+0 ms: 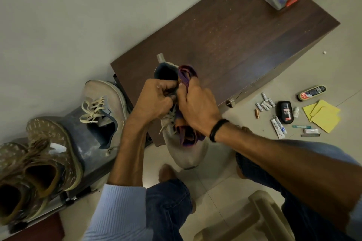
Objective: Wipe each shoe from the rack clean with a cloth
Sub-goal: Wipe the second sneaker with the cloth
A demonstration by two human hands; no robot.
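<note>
Shoes: four. Two grey sneakers (186, 153) (105, 92), centre and centre left; two brown patterned shoes (51, 139) (10, 154), lower left. One striped cloth (188, 75). Two polish bottles (311, 93) (286, 112), right.

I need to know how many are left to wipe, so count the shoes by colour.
Grey shoes: 2, one held, one on the rack
Brown shoes: 2, both on the rack
Total: 4

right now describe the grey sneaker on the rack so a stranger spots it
Find the dark wooden cabinet by the wall; the shoe rack stands at its near end. The grey sneaker sits nearest the cabinet and, unlike the brown dotted shoes beside it, has cream laces.
</note>
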